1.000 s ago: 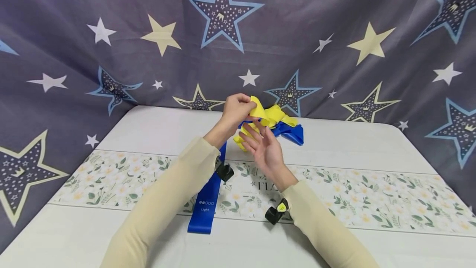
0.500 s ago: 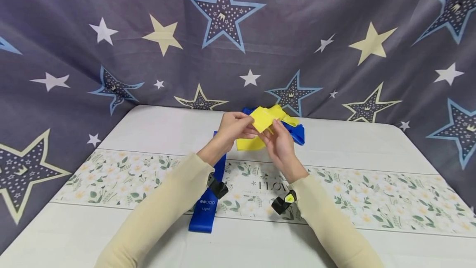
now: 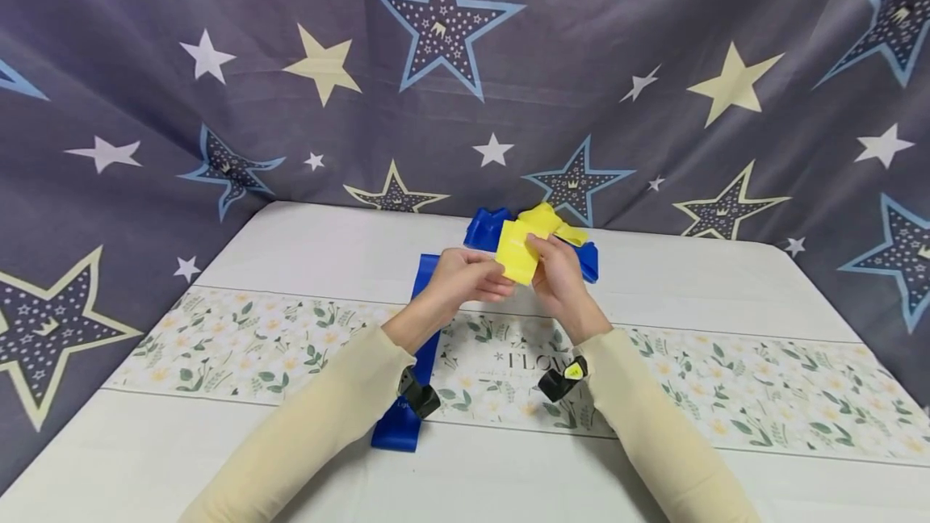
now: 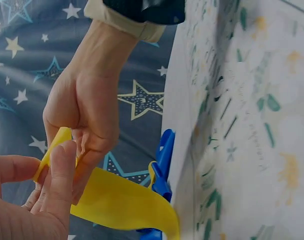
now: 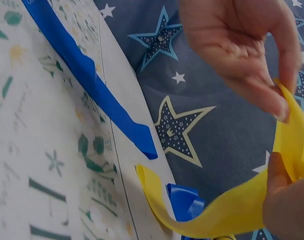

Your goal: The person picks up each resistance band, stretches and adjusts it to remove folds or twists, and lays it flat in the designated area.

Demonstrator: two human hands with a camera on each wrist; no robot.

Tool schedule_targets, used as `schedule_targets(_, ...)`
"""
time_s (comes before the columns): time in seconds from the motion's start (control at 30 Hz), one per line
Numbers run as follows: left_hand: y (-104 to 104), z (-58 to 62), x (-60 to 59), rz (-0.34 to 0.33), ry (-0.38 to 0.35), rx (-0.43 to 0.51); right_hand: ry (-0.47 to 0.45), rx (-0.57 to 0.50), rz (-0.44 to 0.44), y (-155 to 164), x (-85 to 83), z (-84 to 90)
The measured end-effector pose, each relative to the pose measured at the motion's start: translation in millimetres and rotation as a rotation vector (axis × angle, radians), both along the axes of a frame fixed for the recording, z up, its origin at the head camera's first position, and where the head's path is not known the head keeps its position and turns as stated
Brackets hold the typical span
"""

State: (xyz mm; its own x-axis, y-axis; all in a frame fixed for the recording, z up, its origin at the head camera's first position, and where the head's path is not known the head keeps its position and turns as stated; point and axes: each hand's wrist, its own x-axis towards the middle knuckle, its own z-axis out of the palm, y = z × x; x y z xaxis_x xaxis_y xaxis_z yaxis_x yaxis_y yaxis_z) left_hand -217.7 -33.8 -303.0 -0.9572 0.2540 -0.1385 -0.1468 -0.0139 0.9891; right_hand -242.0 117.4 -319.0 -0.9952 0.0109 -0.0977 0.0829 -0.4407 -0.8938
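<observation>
Head view: both hands pinch the yellow resistance band (image 3: 517, 251), lifted above the table (image 3: 726, 289).
Left hand (image 3: 465, 278) and right hand (image 3: 558, 271) grip its folded end; thin, limp, stretchy (likely slick), so pinch flat near the fold. Blue band (image 3: 424, 309) lies beneath, blue heap (image 3: 488, 226) behind.

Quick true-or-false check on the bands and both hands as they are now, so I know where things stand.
1. Both hands hold the yellow band. True: left hand and right hand pinch it.
2. The flat blue band is lifted off the table. False: it lies on the table.
3. A bunched blue band lies behind the hands. True.
4. The sleeves are red. False: the sleeves are cream.
</observation>
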Motion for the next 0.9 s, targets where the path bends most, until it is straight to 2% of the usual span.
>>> schedule_targets(0.1,-1,-4.3,1.7,-0.028,-0.008,-0.008,-0.034,0.054,0.000,4,-3.5,-1.2)
schedule_targets(0.33,-8,-13.3,10.5,-0.122,-0.012,-0.112,-0.054,0.149,0.030,13,-10.9,-4.9)
schedule_targets(0.53,-12,-18.7,17.9,-0.175,-0.022,-0.141,-0.067,0.140,-0.051,16,-14.4,-4.6)
schedule_targets(0.63,-13,-21.4,21.5,-0.218,-0.039,-0.159,-0.077,0.141,-0.096,17,-15.5,-5.0)
schedule_targets(0.9,-17,-26.3,27.3,-0.355,-0.034,-0.228,-0.132,0.096,-0.141,21,-16.3,-9.7)
